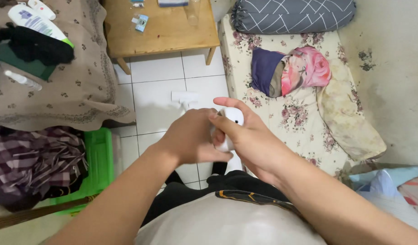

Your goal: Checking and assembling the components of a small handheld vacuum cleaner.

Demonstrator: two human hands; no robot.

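gripping a smooth, rounded white plastic handle (pixel 228 129), both hands, left (pixel 190 136) and right (pixel 252 136), curl around it above glossy white floor tiles (pixel 154 97).

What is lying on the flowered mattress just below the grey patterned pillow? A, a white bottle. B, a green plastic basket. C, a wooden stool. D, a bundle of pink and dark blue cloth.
D: a bundle of pink and dark blue cloth lies on the flowered mattress, just below the grey patterned pillow; the green basket sits on the floor at the other side.
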